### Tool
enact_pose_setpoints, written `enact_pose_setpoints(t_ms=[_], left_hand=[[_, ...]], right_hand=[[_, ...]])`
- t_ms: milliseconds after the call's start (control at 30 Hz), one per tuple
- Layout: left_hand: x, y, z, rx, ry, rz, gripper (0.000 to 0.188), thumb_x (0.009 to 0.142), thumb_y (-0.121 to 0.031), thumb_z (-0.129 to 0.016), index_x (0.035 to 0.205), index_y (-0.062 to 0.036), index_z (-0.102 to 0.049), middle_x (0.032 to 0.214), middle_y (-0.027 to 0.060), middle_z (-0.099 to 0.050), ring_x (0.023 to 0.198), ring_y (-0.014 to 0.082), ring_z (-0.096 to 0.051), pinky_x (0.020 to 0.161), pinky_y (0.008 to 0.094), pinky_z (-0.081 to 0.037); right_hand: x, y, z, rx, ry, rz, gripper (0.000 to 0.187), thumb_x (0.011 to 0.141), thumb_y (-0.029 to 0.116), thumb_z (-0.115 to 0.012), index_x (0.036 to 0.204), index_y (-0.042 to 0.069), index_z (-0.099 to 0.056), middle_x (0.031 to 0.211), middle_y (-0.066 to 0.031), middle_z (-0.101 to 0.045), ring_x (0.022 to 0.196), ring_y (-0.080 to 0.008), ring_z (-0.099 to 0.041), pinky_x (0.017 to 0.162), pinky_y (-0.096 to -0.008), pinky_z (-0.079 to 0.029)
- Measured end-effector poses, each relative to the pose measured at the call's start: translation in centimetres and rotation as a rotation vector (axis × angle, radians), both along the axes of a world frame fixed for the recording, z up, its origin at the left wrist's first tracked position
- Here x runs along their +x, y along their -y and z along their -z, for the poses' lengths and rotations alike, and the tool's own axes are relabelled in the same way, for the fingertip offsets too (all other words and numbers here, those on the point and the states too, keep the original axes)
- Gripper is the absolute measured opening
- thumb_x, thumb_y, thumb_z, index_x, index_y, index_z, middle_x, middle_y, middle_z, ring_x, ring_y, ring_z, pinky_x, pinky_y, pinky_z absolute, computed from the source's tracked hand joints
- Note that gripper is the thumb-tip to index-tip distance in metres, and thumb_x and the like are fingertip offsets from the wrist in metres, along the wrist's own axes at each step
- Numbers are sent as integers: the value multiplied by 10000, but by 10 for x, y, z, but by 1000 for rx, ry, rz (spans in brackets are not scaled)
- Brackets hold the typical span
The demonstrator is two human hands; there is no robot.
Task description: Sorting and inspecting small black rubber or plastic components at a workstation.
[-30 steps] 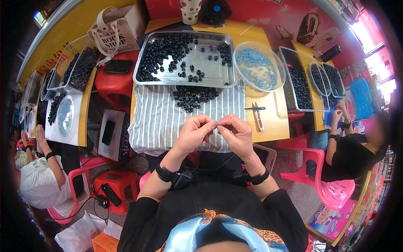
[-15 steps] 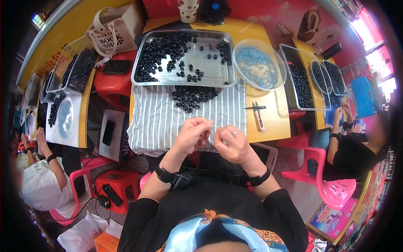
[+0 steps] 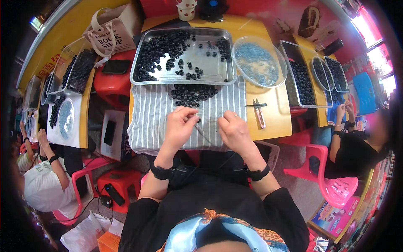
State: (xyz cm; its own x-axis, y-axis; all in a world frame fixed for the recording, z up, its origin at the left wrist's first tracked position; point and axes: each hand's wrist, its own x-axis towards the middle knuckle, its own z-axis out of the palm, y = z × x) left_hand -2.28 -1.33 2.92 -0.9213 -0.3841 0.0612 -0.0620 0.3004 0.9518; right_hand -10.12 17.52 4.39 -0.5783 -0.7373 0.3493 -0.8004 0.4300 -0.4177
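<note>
The left hand (image 3: 178, 128) pinches a black bead (image 3: 199, 121), its axis unclear; right hand (image 3: 234, 131) curled narrow, contents unclear.

The room is bright and full of color. The wall (image 3: 268, 12) in front is red, with pictures of sweet treats (image 3: 308, 20) on it, and the wall on the left (image 3: 73, 32) is yellow. A desk (image 3: 275, 122) with a yellow wood top stands in the middle. There is another desk on the left (image 3: 85, 122) and one more on the right (image 3: 321, 119). A red stool (image 3: 105, 86) sits just beside the middle desk, and a second red stool (image 3: 128, 179) is lower down. Pink chairs stand on the left (image 3: 74, 180) and the right (image 3: 322, 161). The floor (image 3: 300, 185) is gray. White light shines in through the window (image 3: 365, 25) at the far right.
</note>
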Motion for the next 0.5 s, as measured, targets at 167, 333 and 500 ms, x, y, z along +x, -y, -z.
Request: enact_pose_setpoints(t_ms=[167, 333, 500], left_hand=[[5, -9, 0, -349, -68, 60, 173, 758, 3, -694, 920, 24, -638, 793, 73, -580, 729, 126, -605, 602, 260, -465], [13, -11, 2, 481, 21, 225, 154, 863, -14, -627, 1010, 27, -650, 904, 50, -624, 746, 111, -603, 619, 244, -482], [20, -18, 5, 952, -22, 278, 200, 931, -48, -570, 1097, 37, -642, 983, 47, -625, 763, 91, -588, 647, 222, -484]], right_hand=[[-3, 0, 5, -106, 147, 21, 64, 758, -22, -620, 795, 10, -579, 773, -123, -514, 698, -296, -557, 606, -372, -453], [6, -2, 2, -548, 928, -35, 46, 817, -20, -648, 862, -17, -639, 793, -56, -594, 687, -125, -586, 604, -264, -451], [23, 12, -4, -648, 1035, -75, 51, 828, -38, -645, 877, -29, -652, 821, -29, -602, 736, -65, -562, 627, -207, -441]])
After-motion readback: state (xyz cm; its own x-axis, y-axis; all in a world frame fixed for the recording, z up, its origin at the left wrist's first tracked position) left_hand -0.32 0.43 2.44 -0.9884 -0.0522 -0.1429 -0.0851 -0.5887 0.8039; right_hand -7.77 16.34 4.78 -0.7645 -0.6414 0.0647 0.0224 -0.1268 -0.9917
